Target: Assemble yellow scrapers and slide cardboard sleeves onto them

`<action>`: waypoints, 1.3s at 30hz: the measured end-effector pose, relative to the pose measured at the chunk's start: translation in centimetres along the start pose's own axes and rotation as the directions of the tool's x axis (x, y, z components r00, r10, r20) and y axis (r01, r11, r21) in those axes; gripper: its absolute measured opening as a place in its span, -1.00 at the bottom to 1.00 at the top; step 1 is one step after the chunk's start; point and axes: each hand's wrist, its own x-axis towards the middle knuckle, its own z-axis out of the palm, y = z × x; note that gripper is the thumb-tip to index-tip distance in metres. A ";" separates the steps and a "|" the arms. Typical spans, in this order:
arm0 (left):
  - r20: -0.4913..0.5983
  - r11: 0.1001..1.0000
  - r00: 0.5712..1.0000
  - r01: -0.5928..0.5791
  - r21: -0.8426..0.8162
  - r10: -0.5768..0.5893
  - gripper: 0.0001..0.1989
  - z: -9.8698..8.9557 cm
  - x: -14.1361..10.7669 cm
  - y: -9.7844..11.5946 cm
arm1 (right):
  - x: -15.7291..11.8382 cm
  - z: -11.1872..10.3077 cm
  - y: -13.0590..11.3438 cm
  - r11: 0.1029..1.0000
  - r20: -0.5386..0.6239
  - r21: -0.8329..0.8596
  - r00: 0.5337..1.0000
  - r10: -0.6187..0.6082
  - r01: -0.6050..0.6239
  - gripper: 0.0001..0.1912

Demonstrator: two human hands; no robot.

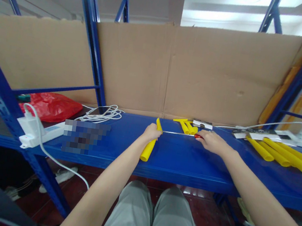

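Over the blue shelf, my left hand is closed around a yellow plastic tube that lies lengthwise, its round open end facing me. A screwdriver with a thin metal shaft and a red handle is in the closed grip of my right hand. The shaft runs level to the left, its tip at the tube beside my left fingers. Whether the tip sits in a screw is too small to tell. Behind my right hand are smaller yellow pieces, close to a small white-and-black packet.
At right, several yellow tubes lie on packaging. On the left are a white power strip with plugs, a coiled white cable and a red plastic bag. Cardboard walls the back; blue posts frame the shelf.
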 end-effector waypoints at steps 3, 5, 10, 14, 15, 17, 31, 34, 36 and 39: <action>-0.016 0.999 1.000 0.010 0.053 -0.009 -0.89 -0.3 0.1 0.0 | 0.1 -0.4 -1.2 0.996 0.040 -0.072 0.998 0.053 -0.050 -0.71; -0.018 0.998 1.000 0.009 0.064 -0.008 -0.90 -0.4 0.1 0.0 | 0.1 -0.5 -1.6 0.989 0.051 -0.116 0.994 0.093 -0.087 -0.71; -0.021 0.998 1.000 0.012 0.060 -0.011 -0.90 -0.4 0.1 0.0 | 0.1 -0.4 -1.5 0.986 0.013 -0.156 0.998 0.058 -0.056 -0.78; -0.021 0.996 1.000 0.001 0.086 0.001 -0.87 -0.3 0.0 0.0 | -0.1 -0.2 -1.0 0.991 -0.077 -0.135 0.997 -0.008 -0.003 -0.78; -0.017 0.996 1.000 0.001 0.090 0.001 -0.86 -0.3 0.0 0.0 | -0.1 -0.2 -0.8 0.992 -0.102 -0.128 0.994 -0.025 0.012 -0.78; -0.010 0.995 1.000 0.002 0.099 -0.001 -0.85 -0.4 0.0 0.1 | -0.2 -0.1 -0.6 0.993 -0.135 -0.106 0.989 -0.062 0.048 -0.75; -0.030 0.994 0.999 0.017 0.110 -0.013 -0.78 -0.5 0.1 0.0 | 0.1 0.0 -1.4 0.994 -0.041 -0.090 0.998 0.051 -0.054 -0.81; -0.025 0.995 1.000 0.018 0.095 -0.016 -0.79 -0.5 0.2 0.0 | 0.1 0.0 -1.2 0.996 -0.075 -0.081 0.997 0.017 -0.023 -0.79; -0.020 0.996 1.000 0.020 0.088 -0.018 -0.80 -0.5 0.2 0.0 | 0.1 0.1 -1.1 0.999 -0.080 -0.053 0.997 -0.001 -0.004 -0.77; -0.019 0.996 1.000 0.015 0.085 -0.014 -0.81 -0.5 0.3 -0.1 | 0.1 0.0 -1.2 1.000 -0.075 -0.015 0.997 -0.009 0.008 -0.71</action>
